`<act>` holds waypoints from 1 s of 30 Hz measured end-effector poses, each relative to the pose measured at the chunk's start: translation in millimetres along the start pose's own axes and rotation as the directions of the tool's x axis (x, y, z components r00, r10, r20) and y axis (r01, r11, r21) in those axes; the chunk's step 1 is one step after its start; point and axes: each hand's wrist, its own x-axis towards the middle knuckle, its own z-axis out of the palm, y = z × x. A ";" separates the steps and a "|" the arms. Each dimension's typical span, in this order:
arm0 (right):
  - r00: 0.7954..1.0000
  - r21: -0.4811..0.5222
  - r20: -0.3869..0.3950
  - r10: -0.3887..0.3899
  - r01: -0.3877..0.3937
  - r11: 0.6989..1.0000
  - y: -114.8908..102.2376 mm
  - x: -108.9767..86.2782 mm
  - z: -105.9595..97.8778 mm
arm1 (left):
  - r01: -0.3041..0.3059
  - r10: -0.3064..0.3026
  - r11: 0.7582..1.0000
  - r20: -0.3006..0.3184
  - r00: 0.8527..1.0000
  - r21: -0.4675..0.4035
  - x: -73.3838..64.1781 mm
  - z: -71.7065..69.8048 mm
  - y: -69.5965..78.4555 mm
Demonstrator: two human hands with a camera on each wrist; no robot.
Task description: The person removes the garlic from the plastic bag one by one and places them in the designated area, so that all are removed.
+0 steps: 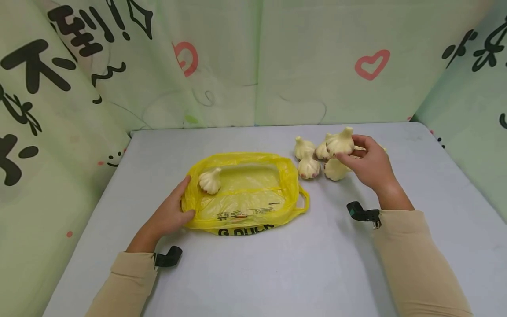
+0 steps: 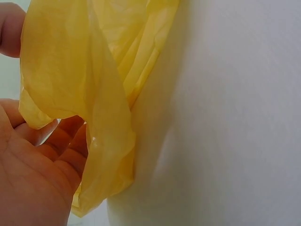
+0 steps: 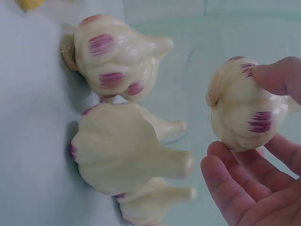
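My right hand point(image 1: 370, 165) holds a garlic bulb point(image 1: 340, 141) between thumb and fingers, above the other garlic bulbs point(image 1: 309, 167) on the table. In the right wrist view, the held bulb point(image 3: 244, 110) shows purple streaks and a root tuft. A yellow plastic bag point(image 1: 241, 222) lies with its mouth spread wide, and one garlic bulb point(image 1: 210, 181) rests inside at the left. At the bag's left side, my left hand point(image 1: 174, 211) grips the plastic. The left wrist view has the fingers point(image 2: 66, 146) partly hidden behind the yellow film.
The pale table point(image 1: 269, 273) reaches back to a light green curtain point(image 1: 309, 66) with printed hearts and black characters. More curtain hangs at both sides. The bag's handle loop point(image 1: 304, 200) sticks out to the right, near the garlic bulbs.
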 end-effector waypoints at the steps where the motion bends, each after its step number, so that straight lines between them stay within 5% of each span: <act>1: 1.000 -0.003 -0.006 0.004 -0.004 1.000 2.2 -0.1 -2.1 | 0.001 -0.001 1.000 -0.001 1.000 0.002 0.0 0.2 -0.2; 15: 0.994 -0.062 -0.070 0.089 -0.093 0.994 35.2 -8.8 -32.9 | 0.003 -0.003 1.000 -0.002 1.000 -0.002 0.5 0.2 -1.7; 30: 0.987 -0.128 -0.057 0.147 -0.153 0.980 64.5 -16.6 -37.3 | 0.007 -0.007 1.000 -0.015 1.000 0.021 -0.1 0.0 -0.6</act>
